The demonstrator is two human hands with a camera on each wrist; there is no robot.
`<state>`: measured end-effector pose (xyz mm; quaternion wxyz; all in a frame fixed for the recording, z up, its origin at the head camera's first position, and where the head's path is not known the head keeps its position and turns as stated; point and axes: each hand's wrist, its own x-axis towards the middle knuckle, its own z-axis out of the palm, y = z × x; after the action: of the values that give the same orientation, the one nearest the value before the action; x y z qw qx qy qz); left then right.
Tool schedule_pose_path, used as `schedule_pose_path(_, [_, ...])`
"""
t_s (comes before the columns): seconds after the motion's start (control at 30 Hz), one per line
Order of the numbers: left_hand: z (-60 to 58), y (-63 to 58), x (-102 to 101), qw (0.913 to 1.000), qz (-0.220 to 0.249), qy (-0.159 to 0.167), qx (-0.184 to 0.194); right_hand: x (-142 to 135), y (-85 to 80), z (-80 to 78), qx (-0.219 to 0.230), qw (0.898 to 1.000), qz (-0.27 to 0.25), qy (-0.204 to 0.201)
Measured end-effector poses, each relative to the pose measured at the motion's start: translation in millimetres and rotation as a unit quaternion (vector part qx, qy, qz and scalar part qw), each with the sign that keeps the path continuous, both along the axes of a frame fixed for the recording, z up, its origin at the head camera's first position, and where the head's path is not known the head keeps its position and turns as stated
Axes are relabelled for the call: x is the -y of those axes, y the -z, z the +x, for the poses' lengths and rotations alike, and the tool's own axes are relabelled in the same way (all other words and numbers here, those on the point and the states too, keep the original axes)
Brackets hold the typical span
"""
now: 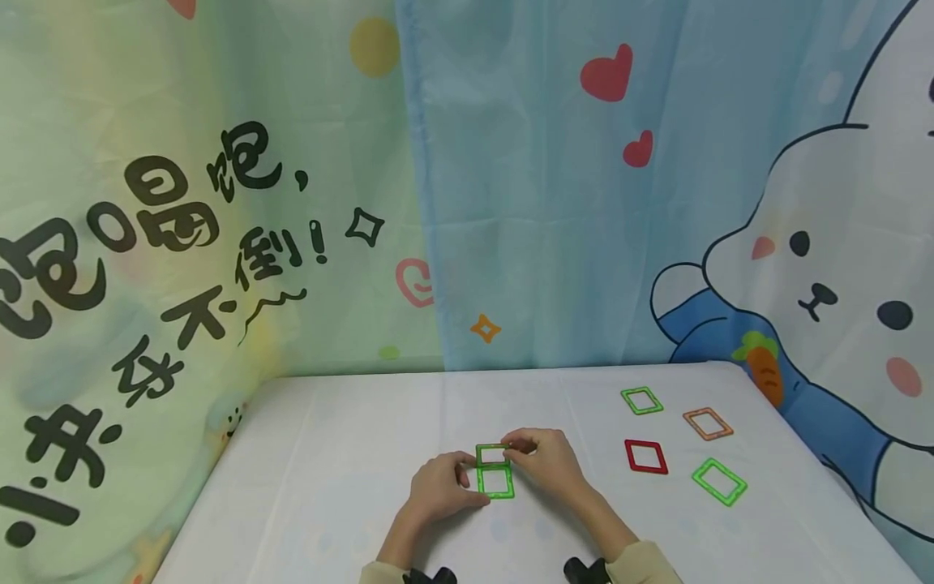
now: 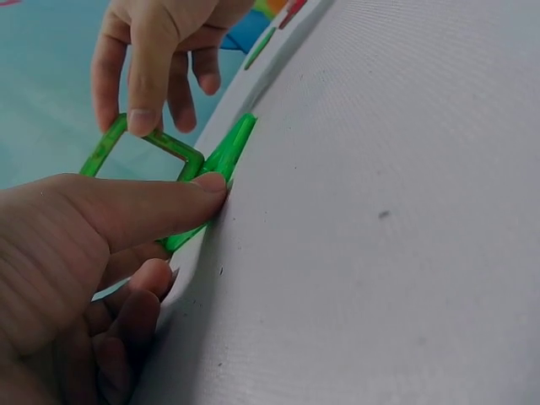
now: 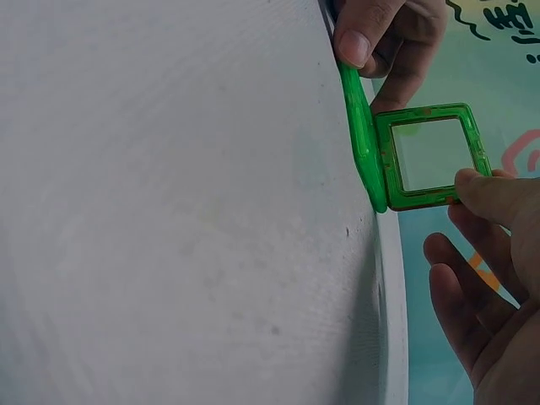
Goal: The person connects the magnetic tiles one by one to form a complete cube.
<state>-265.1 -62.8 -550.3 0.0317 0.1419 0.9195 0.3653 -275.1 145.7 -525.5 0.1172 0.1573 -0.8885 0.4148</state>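
Note:
One green square magnetic tile (image 1: 501,495) lies flat on the white table. A second green square tile (image 3: 430,111) stands upright along the far edge of the flat one, the two touching. My left hand (image 1: 440,487) holds the flat tile at its left side, the thumb along the near corner and fingers around the far side. With thumb and fingertips, my right hand (image 1: 547,460) pinches the upright tile near its upper right corner. In the left wrist view, the left thumb covers part of the flat tile.
On the right of the white table (image 1: 328,487) lie a red square tile (image 1: 642,442), an orange tile (image 1: 720,436), a green tile (image 1: 650,412) and another green tile (image 1: 726,474), spaced apart. A printed curtain (image 1: 511,243) hangs behind the table.

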Motion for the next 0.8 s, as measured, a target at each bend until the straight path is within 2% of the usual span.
schedule_pose_path(0.13, [-1.8, 0.2, 1, 0.9998, 0.009, 0.005, 0.016, 0, -0.7, 1.6, -0.006, 1.000, -0.001, -0.004])
schedule_pose_path(0.3, [-7.4, -1.2, -1, 0.9980, 0.056, -0.004, 0.030, 1, -1.3, 2.0, -0.014, 1.000, 0.002, -0.002])
schedule_pose_path(0.47, [-11.0, -1.7, -5, 0.9950, 0.099, -0.009, 0.011, 1, -1.1, 2.0, -0.019, 1.000, -0.001, -0.007])
schedule_pose_path(0.67, [-13.3, -2.4, -7, 0.9956, 0.087, -0.015, -0.032, 2, 2.4, 1.1, -0.035, 0.999, -0.001, -0.004])
schedule_pose_path(0.8, [-14.0, -4.4, -8, 0.9955, 0.085, -0.013, -0.040, 0, 1.7, 2.1, -0.034, 0.999, -0.002, 0.001])
